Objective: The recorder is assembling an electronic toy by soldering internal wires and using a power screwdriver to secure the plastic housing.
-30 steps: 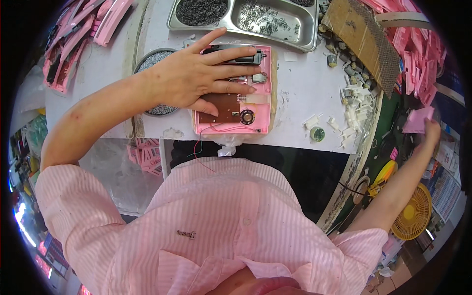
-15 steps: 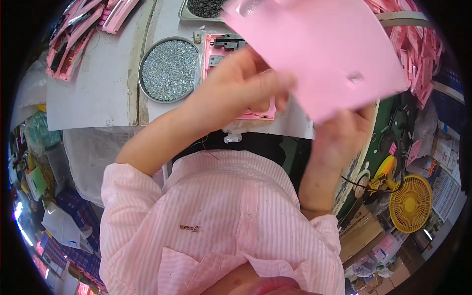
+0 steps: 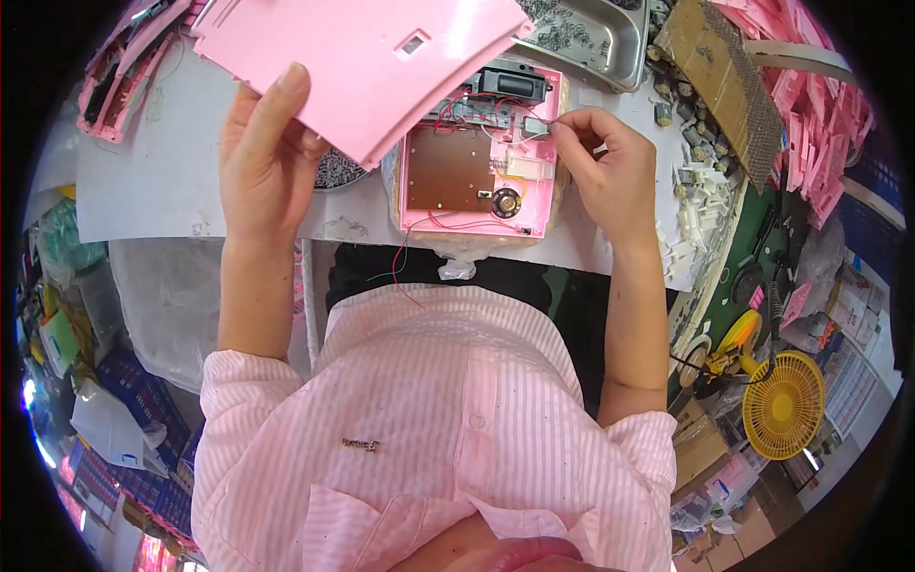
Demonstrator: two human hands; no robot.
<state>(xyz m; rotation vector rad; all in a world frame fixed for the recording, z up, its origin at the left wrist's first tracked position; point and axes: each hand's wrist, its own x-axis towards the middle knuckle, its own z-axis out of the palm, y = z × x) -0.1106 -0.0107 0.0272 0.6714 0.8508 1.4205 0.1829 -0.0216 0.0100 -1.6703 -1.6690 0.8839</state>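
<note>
My left hand (image 3: 272, 157) grips a flat pink plastic panel (image 3: 353, 57) by its near edge, thumb on top. The panel has a small rectangular window and is held tilted over the far left part of an open pink plastic housing (image 3: 543, 205). Inside the housing are a brown circuit board (image 3: 448, 170), a small round speaker (image 3: 506, 200), a black box-shaped part (image 3: 515, 86) and thin red and white wires. At the housing's right side, my right hand (image 3: 610, 172) pinches with thumb and forefinger against a small grey metal motor (image 3: 536, 128). Whatever lies between those fingertips is too small to make out.
A round tray of metal screws (image 3: 338, 172) is partly hidden beneath the panel. Beyond the housing stands a metal tray (image 3: 620, 48) of dark screws. Small motors and white plastic parts (image 3: 701, 214) lie at the right, near cardboard (image 3: 715, 86) and piled pink parts (image 3: 801, 114).
The panel has moved from the upper right to the upper left, flipped over, and is now in my left hand alone. My right hand has let go of it and reached the motor.
</note>
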